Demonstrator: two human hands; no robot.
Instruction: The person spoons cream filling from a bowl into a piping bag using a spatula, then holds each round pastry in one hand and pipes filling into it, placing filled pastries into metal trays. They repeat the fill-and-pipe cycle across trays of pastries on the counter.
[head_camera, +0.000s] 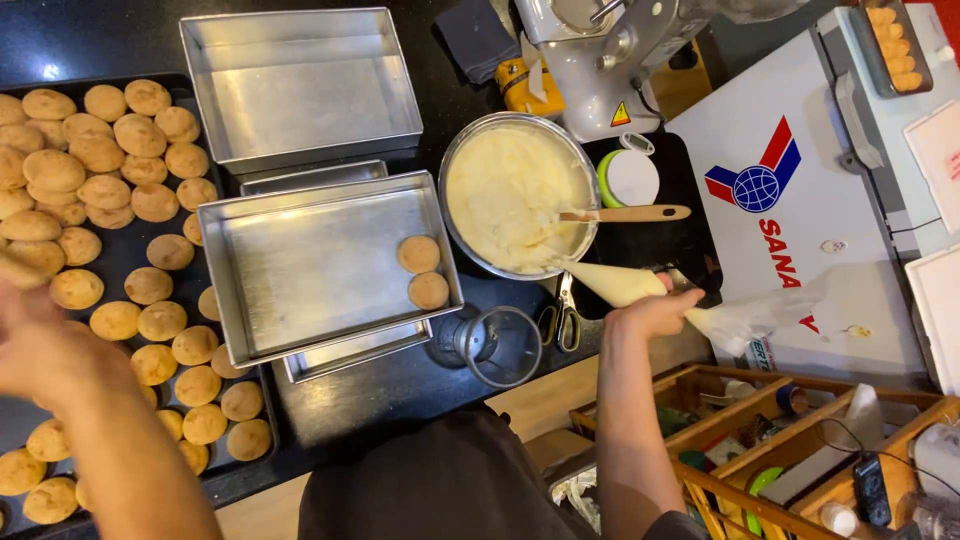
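Right hand (652, 312) grips a cream-filled plastic piping bag (640, 285) just beside the round metal cream bowl (455, 160); blurred left hand (40, 350), grip unclear, hovers over browned round pastries (100, 190).

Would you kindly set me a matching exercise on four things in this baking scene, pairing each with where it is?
Things:
1. piping bag
2. wooden spoon
3. two buns
4. scissors

Places:
A. in the silver pan
B. resting in the bowl of cream
C. on the dark counter, below the bowl
D. in the right hand

Pairs: 1-D, 2-B, 3-A, 4-C
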